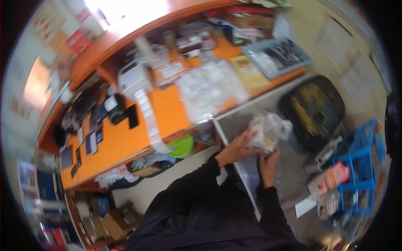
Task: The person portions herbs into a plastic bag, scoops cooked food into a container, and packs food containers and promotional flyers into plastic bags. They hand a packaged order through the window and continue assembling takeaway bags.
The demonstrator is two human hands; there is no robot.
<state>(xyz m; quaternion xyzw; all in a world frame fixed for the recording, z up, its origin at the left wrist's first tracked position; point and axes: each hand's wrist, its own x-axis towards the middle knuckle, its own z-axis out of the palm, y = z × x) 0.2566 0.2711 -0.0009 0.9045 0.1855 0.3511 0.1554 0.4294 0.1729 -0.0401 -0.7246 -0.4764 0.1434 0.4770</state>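
Note:
Between my two hands is a clear plastic bag (270, 127) with whitish contents; blur hides what they are. My left hand (238, 148) grips the bag's left side, its fingers bent over the top. From below, my right hand (269, 167) pinches the lower end near a pale, yellowish part. Both hands are over a grey surface (289, 188) beside the orange table. Just right of the bag stands a black tub (312, 113) with yellow pieces inside.
On the orange table (167, 111) are a sheet of clear plastic bags (211, 88), a white label printer (134, 79) with a trailing label strip, several phones (94, 136) and a grey-blue tray (276, 58). A blue basket (356, 167) stands at right. Cardboard boxes (119, 219) lie below.

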